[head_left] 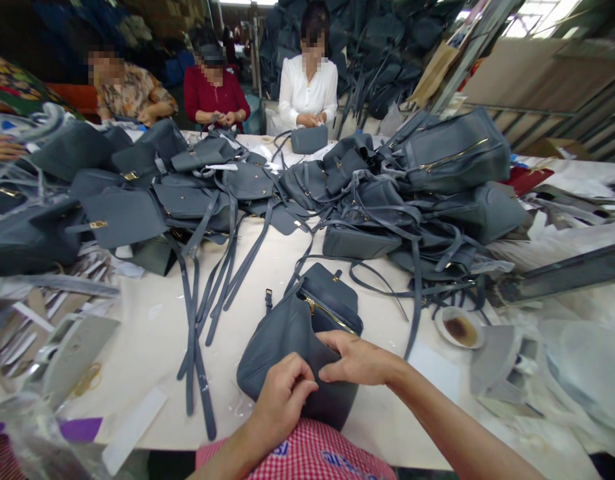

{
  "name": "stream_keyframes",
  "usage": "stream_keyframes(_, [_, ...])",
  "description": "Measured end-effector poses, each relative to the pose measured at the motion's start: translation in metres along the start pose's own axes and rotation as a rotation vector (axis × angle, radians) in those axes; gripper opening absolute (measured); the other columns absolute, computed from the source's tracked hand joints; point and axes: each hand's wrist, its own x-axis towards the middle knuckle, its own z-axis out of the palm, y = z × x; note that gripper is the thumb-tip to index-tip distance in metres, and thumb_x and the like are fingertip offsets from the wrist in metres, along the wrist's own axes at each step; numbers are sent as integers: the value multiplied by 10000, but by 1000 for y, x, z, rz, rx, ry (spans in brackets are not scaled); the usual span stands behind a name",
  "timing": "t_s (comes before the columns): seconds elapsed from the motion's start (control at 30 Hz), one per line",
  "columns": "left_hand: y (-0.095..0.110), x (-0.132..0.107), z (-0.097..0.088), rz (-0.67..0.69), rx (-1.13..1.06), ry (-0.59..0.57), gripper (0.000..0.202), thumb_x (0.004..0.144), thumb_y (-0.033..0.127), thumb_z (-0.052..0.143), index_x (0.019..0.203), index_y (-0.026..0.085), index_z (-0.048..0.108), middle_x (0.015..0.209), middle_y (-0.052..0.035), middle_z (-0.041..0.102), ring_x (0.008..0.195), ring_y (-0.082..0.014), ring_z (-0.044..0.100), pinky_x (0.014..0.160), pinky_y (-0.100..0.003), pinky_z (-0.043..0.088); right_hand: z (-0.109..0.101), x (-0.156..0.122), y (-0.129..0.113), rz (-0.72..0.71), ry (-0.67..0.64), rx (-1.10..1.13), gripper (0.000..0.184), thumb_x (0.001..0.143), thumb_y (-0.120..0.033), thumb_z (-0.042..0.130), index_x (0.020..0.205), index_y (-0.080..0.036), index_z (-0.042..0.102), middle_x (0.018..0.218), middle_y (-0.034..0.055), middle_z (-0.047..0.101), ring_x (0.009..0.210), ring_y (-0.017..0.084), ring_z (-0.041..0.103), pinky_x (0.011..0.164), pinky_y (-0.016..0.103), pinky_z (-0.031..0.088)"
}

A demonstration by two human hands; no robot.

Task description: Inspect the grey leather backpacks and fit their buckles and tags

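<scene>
A slate-blue leather bag (pixel 287 333) with a gold zipper lies on the white table (pixel 152 333) right in front of me. My left hand (pixel 284 393) is curled in a pinch on the bag's near side. My right hand (pixel 357 360) lies over the bag's edge beside it, fingers closed on the leather. Loose blue straps (pixel 197 333) trail across the table to the left of the bag.
A big heap of the same blue bags (pixel 367 200) and straps covers the far half of the table. A small dish with brown liquid (pixel 460 328) sits at the right. Cardboard pieces and plastic lie at the left. Three people work at the far side.
</scene>
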Motion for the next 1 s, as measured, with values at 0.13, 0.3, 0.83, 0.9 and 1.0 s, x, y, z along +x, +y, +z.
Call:
stream_keyframes(0.13, [0,0,0,-10,-17,4,146,778,101,531,665,193,522,637,13,524,601,-139,513,591,-248,371,-1,1,1,-3,-15,14,204,624,-145,602,820,-191,637,683,-48,558,615,122,466,522,221,362])
stream_keyframes(0.3, [0,-1,1,77,24,50,152,796,123,531,666,198,517,639,3,531,656,-160,517,629,-265,363,-1,3,1,-12,-14,27,238,629,-135,603,857,-193,643,713,-48,571,634,120,476,549,224,364])
stream_keyframes(0.83, [-8,-2,3,261,262,-3,185,891,134,403,753,206,502,732,-32,543,675,-174,518,614,-277,380,-2,5,5,23,-9,71,252,613,-130,621,851,-201,669,752,-41,653,680,144,555,589,235,428])
stream_keyframes(0.9, [-13,-5,0,285,305,-54,177,893,135,398,768,207,501,750,-36,552,689,-177,524,623,-280,381,-2,4,6,25,-12,85,252,615,-132,625,854,-200,671,780,-34,675,704,151,577,607,241,445])
stream_keyframes(1.0, [-17,-12,-14,279,346,-151,173,898,183,428,746,209,506,743,-31,558,684,-173,518,622,-280,371,-3,3,5,26,-28,119,232,623,-145,627,845,-194,670,804,-22,702,729,163,608,635,257,469])
